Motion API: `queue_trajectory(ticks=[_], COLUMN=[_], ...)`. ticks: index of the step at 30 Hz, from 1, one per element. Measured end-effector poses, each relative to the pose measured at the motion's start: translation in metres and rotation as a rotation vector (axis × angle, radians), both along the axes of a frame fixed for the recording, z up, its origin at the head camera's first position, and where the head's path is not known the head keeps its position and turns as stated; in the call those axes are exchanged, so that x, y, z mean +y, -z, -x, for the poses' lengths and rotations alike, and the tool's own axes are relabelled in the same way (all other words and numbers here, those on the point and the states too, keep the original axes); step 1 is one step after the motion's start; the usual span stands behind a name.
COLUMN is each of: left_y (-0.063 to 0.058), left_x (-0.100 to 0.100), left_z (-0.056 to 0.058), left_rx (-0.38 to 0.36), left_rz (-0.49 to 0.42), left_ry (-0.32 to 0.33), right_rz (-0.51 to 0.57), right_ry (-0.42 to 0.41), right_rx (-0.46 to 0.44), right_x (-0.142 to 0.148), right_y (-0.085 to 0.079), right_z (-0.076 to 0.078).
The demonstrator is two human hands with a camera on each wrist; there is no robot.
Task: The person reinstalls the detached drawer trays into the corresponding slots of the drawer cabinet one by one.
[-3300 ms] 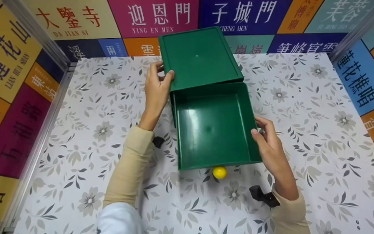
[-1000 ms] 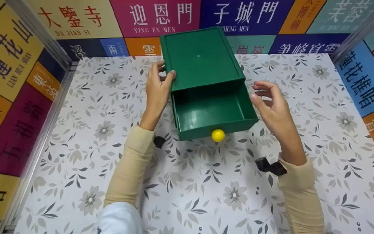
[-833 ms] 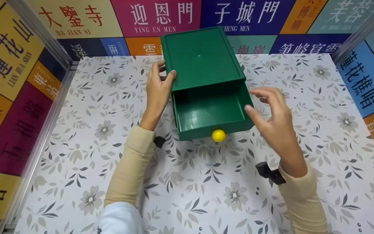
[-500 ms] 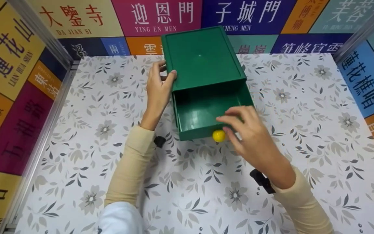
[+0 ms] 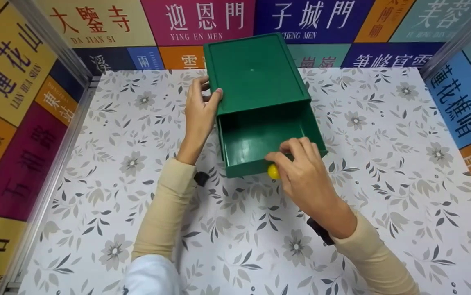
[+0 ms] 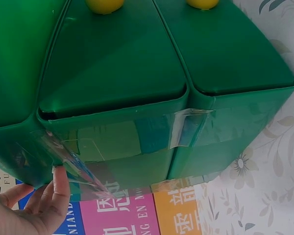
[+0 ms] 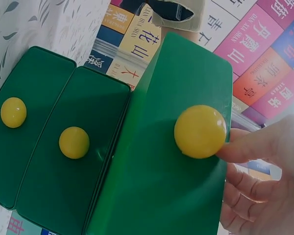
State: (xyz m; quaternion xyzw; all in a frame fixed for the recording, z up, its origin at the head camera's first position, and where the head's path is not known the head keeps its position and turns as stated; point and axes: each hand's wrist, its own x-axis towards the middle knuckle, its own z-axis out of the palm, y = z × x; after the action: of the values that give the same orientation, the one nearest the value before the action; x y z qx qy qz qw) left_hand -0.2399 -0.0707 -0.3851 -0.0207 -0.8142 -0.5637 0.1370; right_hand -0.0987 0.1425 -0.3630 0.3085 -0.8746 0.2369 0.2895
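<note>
A green cabinet (image 5: pixel 256 73) with a stack of three drawers stands near the back wall. Its top drawer (image 5: pixel 239 169) is pulled well out, with its bare inside showing. On the drawer's front is a round yellow knob (image 7: pixel 201 131), and two lower drawers carry matching knobs (image 7: pixel 74 142). My right hand (image 5: pixel 303 172) grips the drawer's front edge: the thumb lies against the knob while the fingers bend over the rim to the inside. At the cabinet's left side, my left hand (image 5: pixel 200 110) presses with its fingertips, thumb near the top's front corner.
A white table (image 5: pixel 116 184) with a grey leaf and flower pattern lies beneath everything. Colourful panels (image 5: pixel 194 20) with large characters wall it in at the back and sides, joined by metal corner posts. Clear tape (image 6: pixel 188 127) runs along the cabinet's side.
The drawer has slid inward from its far-out position several seconds ago. My right hand has left the drawer's right side and moved left to the front edge and knob. My left hand stays at the cabinet.
</note>
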Motion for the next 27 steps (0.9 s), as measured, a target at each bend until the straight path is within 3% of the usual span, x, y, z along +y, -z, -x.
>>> queue_trajectory(ticks=[11, 27], left_y=[0.000, 0.002], left_x=[0.000, 0.001], left_z=[0.000, 0.001], left_rx=[0.009, 0.001], left_rz=[-0.009, 0.009], left_ry=[0.006, 0.004], right_rz=[-0.009, 0.006], right_ry=[0.041, 0.097], right_rx=[-0.029, 0.001], right_x=[-0.003, -0.008], right_y=[-0.001, 0.001], right_z=[0.005, 0.035])
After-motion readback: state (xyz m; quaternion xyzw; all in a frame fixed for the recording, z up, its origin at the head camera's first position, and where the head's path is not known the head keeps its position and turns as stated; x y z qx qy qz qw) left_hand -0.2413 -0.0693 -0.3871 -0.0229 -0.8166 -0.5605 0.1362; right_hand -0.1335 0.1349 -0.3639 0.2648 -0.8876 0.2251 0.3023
